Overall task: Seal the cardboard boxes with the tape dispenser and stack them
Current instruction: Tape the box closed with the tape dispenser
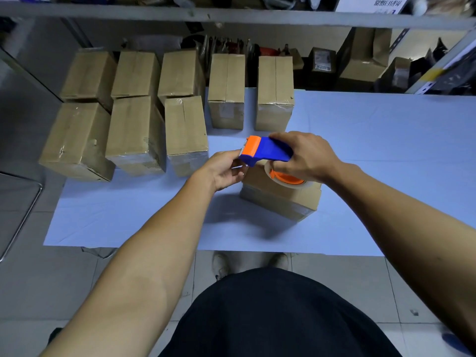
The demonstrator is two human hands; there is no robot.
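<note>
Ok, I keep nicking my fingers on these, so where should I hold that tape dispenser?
Grip the blue body at the rear, from above, as the right hand does now, over the tape roll. The toothed blade sits at the orange front end, pointing left, so that end looks worth avoiding. The left hand is right by the blade; fingers are probably safer below the teeth.

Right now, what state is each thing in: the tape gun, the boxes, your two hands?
Tape dispenser: lifted above the near box, tape roll loaded.
Right hand: closed around the dispenser.
Left hand: fingers at the dispenser's toothed end.
Near box: flaps closed, lying alone on the table.
Far boxes: closed, standing in rows.
</note>
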